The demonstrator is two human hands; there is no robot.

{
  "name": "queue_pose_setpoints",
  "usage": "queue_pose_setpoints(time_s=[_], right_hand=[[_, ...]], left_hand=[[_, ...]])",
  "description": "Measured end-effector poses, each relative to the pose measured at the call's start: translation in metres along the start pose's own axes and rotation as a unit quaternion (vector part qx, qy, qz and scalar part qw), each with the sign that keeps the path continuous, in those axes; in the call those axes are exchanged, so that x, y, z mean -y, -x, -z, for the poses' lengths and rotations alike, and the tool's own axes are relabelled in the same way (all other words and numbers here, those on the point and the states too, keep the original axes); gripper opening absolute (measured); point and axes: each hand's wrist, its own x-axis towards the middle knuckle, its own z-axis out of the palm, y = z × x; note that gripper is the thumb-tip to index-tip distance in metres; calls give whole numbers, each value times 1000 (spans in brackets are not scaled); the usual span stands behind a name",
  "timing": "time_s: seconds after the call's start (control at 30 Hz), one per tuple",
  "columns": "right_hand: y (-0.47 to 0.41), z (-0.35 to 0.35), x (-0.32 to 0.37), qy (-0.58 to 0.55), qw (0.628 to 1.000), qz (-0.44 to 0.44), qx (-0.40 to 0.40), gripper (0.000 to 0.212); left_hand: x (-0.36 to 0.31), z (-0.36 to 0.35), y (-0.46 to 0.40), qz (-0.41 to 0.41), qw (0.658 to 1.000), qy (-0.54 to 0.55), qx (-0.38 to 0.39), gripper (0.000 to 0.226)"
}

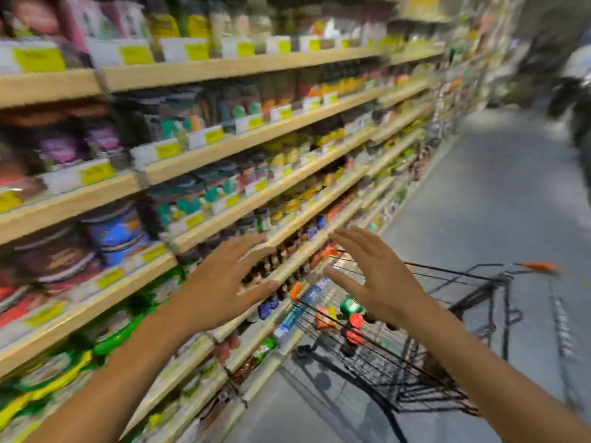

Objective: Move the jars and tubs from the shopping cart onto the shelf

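A black wire shopping cart stands at lower right beside the shelving. Inside it lie several jars, among them one with a green lid and one with a red lid. My left hand is stretched out with fingers spread in front of the wooden shelf, holding nothing. My right hand hovers above the cart's near end, fingers apart and empty. The whole picture is smeared by motion.
Long wooden shelves packed with jars and tubs fill the left side, with yellow price tags along their edges. A grey aisle floor runs to the right. A blurred person stands far right up the aisle.
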Motion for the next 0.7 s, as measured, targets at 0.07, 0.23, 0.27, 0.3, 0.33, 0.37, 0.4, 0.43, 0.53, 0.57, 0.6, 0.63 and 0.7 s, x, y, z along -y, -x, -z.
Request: queue_pose_setpoints(time_s=[0.07, 0.23, 0.27, 0.3, 0.33, 0.37, 0.4, 0.43, 0.53, 0.57, 0.6, 0.63, 0.7], right_hand=[[9, 2, -28, 5, 999, -39, 5, 68], [29, 1, -83, 21, 992, -124, 4, 66], [31, 0, -92, 24, 989, -143, 6, 67], [32, -1, -101, 27, 987, -159, 8, 68], [31, -3, -111, 31, 984, -174, 9, 68], [29, -6, -121, 34, 982, -188, 9, 69], [26, -10, -130, 36, 979, -202, 10, 69], [22, -15, -140, 38, 976, -215, 12, 69], [8, -34, -166, 37, 966, -255, 19, 71], [4, -40, -174, 35, 962, -270, 22, 70], [0, -47, -181, 31, 958, -285, 25, 68], [-2, -54, -189, 23, 953, -300, 29, 67], [-4, -70, -203, 7, 945, -325, 33, 66]], left_hand=[[-12, -21, -28, -30, 999, 15, 18, 69], [-25, -76, -95, -87, 992, 67, 56, 68], [-25, -87, -110, -99, 990, 75, 62, 67], [-26, -99, -124, -110, 988, 82, 69, 66], [-27, -110, -138, -118, 986, 91, 76, 65], [-26, -121, -151, -125, 984, 99, 84, 64], [-23, -133, -164, -132, 981, 106, 90, 63], [-20, -144, -177, -138, 979, 115, 97, 63], [-2, -178, -215, -142, 971, 146, 128, 62], [4, -187, -226, -145, 968, 152, 134, 62], [9, -196, -236, -148, 966, 156, 141, 61], [15, -207, -246, -150, 963, 162, 152, 59], [25, -230, -266, -150, 957, 174, 178, 58]])
